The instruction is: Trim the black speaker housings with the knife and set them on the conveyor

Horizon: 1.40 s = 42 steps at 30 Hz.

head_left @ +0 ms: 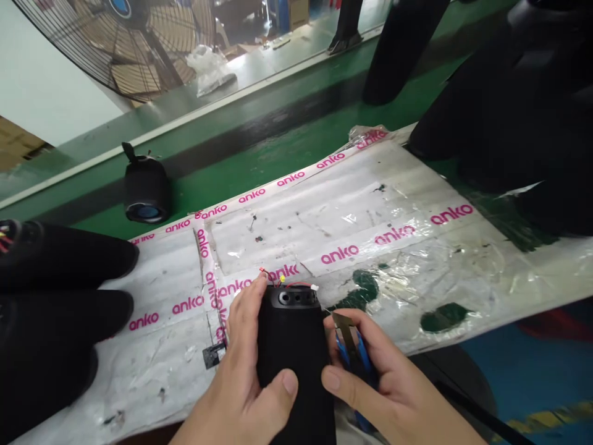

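A black fabric-covered speaker (296, 352) stands on end close in front of me. Its top edge has a panel with round ports, and thin wires with small red, yellow and white connectors stick out there. My left hand (243, 364) is closed around the speaker's left side, its thumb across the front. My right hand (384, 371) is closed on a blue-handled metal tool (353, 346), whose exact kind I cannot make out. The right thumb tip rests at the speaker's right edge.
Several dark cylinders (65, 256) lie at the left on the worktop covering (296, 228), which is taped and torn. Farther back, a small black speaker (147, 188) stands on the green belt (259, 151). A person in dark clothes (519, 111) is at the right. A fan (139, 43) stands behind.
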{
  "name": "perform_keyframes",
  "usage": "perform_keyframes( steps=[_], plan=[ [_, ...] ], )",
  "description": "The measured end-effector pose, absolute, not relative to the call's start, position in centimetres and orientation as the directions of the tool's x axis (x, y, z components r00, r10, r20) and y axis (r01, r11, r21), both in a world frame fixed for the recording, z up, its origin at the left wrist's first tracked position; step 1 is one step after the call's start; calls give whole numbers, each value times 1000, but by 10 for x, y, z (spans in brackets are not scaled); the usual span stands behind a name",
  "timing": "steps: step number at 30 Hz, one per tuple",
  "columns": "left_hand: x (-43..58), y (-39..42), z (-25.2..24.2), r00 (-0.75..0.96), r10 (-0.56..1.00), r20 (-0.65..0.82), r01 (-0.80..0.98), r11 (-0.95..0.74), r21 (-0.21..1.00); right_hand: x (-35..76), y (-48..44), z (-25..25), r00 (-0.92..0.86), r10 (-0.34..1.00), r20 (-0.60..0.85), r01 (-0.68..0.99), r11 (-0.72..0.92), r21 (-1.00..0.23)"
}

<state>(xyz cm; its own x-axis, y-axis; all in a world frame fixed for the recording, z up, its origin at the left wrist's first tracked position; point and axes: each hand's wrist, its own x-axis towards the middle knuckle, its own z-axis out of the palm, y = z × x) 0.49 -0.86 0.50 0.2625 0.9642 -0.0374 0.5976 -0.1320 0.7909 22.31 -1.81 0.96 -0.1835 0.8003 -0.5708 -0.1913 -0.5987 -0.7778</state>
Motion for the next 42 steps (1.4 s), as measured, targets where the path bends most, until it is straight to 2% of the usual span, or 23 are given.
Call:
perform_keyframes(
  steps=[3,6,8,11,13,16,20,25,28,30,32,35,37,42],
  plan=[
    [8,-10,0,208,970,124,607,-227,761,224,-17,10,-187,781,-596,-191,-624,-758],
    [4,-6,3,224,936,273,713,-348,609,226,-16,8,-181,775,-605,-145,-630,-763],
    [-2,-3,7,257,925,279,773,-370,515,226,-15,4,-208,784,-586,-80,-610,-788],
    [-11,-1,13,304,912,276,800,-401,446,225,-12,-1,-272,809,-521,13,-539,-842],
    [-14,-2,15,317,912,259,796,-405,450,222,-11,-2,-290,814,-503,53,-511,-858],
    [-13,-7,18,277,947,163,808,-321,495,219,-10,0,-292,820,-492,92,-488,-868],
    [-8,-9,26,260,963,68,837,-260,481,217,-7,5,-337,814,-473,60,-483,-874],
    [-5,-7,38,342,938,61,834,-333,439,218,-3,9,-453,742,-494,-146,-609,-780],
    [-8,-10,45,277,960,35,865,-265,427,216,0,6,-531,717,-451,-307,-659,-686],
    [-14,-13,49,196,980,18,885,-185,428,214,1,1,-584,693,-423,-352,-685,-638],
    [-20,-17,52,91,996,-5,912,-82,403,212,2,-4,-573,688,-445,-322,-689,-650],
    [-29,-20,52,-29,998,-49,930,44,365,208,3,-6,-485,661,-573,-242,-731,-638],
    [-32,-22,51,-58,996,-68,922,79,380,206,3,-4,-442,641,-627,-233,-758,-610],
    [-37,-19,48,-56,991,-120,885,105,454,201,3,1,-404,653,-641,-247,-752,-611]
  ],
)
